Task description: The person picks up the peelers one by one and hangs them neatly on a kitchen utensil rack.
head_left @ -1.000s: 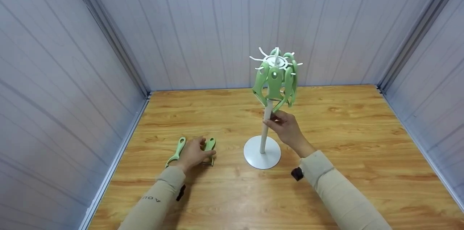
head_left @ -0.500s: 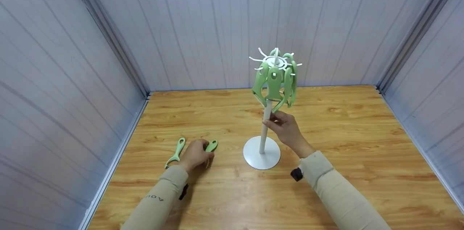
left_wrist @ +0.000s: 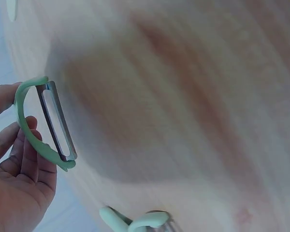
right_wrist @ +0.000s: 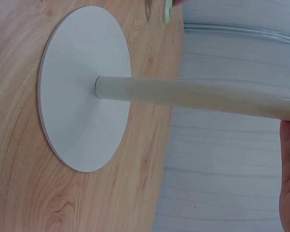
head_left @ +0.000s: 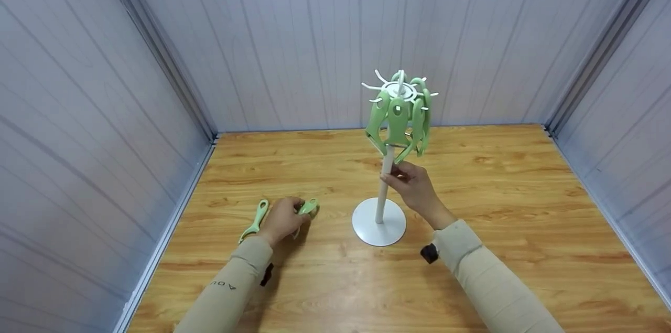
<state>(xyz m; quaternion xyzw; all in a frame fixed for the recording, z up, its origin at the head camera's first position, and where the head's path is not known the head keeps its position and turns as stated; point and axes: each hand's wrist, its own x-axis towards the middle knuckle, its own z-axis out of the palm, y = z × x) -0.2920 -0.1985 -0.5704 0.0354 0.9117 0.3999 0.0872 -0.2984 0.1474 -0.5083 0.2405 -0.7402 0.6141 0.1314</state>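
Observation:
My left hand (head_left: 283,222) pinches a green Y-shaped peeler (head_left: 309,206). In the left wrist view the peeler's metal blade (left_wrist: 59,121) faces the table, and the fingers lie behind its green frame. A second green peeler (head_left: 258,216) lies on the table, left of that hand. My right hand (head_left: 415,189) grips the upper pole (head_left: 382,197) of a white stand between thumb and fingers. Several green peelers (head_left: 397,122) hang from the white hooks (head_left: 400,90) at the stand's top; some hooks on its left bear nothing.
The stand's round white base (head_left: 368,231) sits flat on the wooden table (head_left: 472,280). Panelled pale walls (head_left: 293,34) enclose the table at the back and both sides.
My left hand has taken hold of the peeler lying by it and tilted it, lifting it from the table. The right hand and the stand have stayed in place.

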